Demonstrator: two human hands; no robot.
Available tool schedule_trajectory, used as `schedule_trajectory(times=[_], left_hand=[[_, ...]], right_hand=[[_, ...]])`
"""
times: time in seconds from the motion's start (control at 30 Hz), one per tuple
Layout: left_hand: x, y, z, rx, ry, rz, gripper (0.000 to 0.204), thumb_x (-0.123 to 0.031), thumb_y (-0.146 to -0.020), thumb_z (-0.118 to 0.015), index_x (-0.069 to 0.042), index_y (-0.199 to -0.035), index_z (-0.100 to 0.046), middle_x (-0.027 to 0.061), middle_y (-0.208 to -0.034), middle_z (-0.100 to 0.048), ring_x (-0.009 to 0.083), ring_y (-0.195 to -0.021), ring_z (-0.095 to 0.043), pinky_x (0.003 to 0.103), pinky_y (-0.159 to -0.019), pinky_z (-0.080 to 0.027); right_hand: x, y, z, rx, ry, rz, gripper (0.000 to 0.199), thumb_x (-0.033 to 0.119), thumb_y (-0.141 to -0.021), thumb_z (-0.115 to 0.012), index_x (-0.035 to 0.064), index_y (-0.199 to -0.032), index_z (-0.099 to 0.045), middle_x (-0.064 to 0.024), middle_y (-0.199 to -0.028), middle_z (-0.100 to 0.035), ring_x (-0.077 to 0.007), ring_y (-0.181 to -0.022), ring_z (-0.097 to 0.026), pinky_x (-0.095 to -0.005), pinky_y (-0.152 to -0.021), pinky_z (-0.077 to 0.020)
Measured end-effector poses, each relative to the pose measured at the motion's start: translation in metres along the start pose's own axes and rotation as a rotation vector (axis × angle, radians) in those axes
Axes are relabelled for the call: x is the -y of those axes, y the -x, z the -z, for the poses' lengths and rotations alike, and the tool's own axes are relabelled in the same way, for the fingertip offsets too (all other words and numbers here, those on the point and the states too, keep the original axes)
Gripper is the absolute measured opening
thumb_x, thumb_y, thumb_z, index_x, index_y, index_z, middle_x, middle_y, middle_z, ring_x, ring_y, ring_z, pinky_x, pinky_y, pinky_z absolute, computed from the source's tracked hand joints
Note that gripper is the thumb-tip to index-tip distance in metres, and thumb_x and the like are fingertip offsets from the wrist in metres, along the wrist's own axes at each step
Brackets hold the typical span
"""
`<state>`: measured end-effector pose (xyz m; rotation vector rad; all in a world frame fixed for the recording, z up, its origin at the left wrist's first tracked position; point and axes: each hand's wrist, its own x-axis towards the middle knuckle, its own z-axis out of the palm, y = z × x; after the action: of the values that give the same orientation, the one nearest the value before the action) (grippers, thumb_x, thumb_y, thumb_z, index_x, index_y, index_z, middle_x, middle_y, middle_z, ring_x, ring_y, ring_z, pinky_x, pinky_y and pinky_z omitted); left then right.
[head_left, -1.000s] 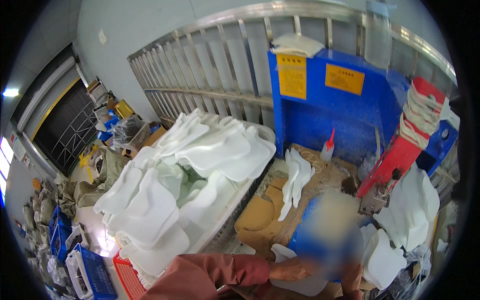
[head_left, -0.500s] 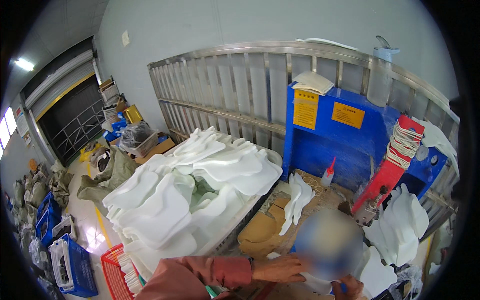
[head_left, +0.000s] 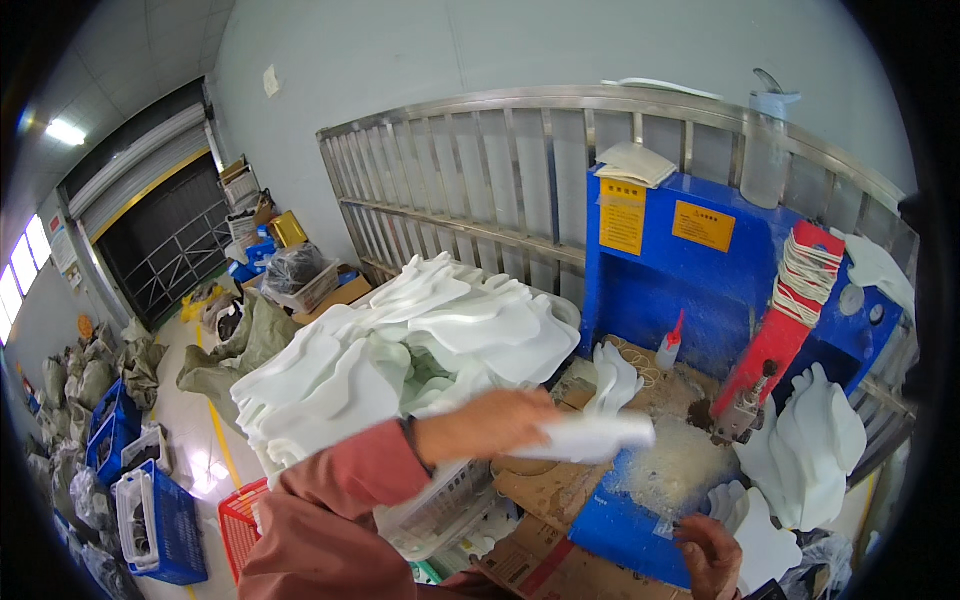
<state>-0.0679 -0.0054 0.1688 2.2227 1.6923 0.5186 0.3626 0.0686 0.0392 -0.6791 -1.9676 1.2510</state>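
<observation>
My left hand is closed on a white foam sheet, smeared by motion, in front of the large heap of similar pieces. Low on the right, my right hand has its fingers bent and apart, with nothing visible in them. Beside it lie white shaped pieces. A dusty blue board lies between my hands, below a red machine arm wound with cord. Several white pieces stand behind my left hand, and another stack is right of the arm.
The heap fills a pale plastic crate, with a red basket to its left. A blue machine housing stands before a metal railing. A red-tipped bottle sits near the housing. Blue crates and sacks line the left floor.
My left hand has moved up and left from the blue board, carrying a white foam sheet. My right hand has shifted slightly and its fingers are apart. The view has turned slightly.
</observation>
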Motion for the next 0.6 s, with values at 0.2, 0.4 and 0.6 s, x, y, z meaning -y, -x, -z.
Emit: schedule_trajectory(times=[0.2, 0.4, 0.6], left_hand=[[0.099, 0.032, 0.118, -0.362, -0.290, 0.202, 0.047, -0.024, -0.095, -0.075, 0.000, -0.133, -0.063, 0.0153, -0.118, -0.072, 0.0231, -0.096, -0.072, 0.035, -0.087, -0.057], [0.289, 0.095, 0.172, -0.394, -0.324, 0.347, 0.052, -0.012, -0.096, -0.063, 0.001, -0.146, -0.055, 0.0169, -0.141, -0.063, 0.0292, -0.125, -0.061, 0.038, -0.111, -0.043], [0.397, 0.133, 0.147, -0.424, -0.748, 0.506, 0.055, -0.017, -0.097, -0.060, -0.001, -0.148, -0.048, 0.0241, -0.146, -0.053, 0.0404, -0.136, -0.050, 0.048, -0.111, -0.041]], right_hand=[[0.021, 0.032, 0.028, -0.238, 0.013, -0.215, 0.021, 0.005, -0.095, -0.068, -0.0051, -0.114, -0.069, -0.0137, -0.093, -0.073, -0.0161, -0.084, -0.068, -0.0297, -0.076, -0.0558], [0.036, 0.059, 0.055, -0.257, 0.437, -0.218, 0.027, 0.007, -0.097, -0.067, 0.0016, -0.124, -0.069, -0.0183, -0.114, -0.073, -0.0330, -0.104, -0.073, -0.0378, -0.089, -0.0568], [0.032, 0.106, 0.088, -0.487, 0.795, -0.200, 0.046, 0.010, -0.086, -0.080, 0.0034, -0.130, -0.067, -0.0195, -0.128, -0.067, -0.0400, -0.124, -0.063, -0.0445, -0.102, -0.0516]])
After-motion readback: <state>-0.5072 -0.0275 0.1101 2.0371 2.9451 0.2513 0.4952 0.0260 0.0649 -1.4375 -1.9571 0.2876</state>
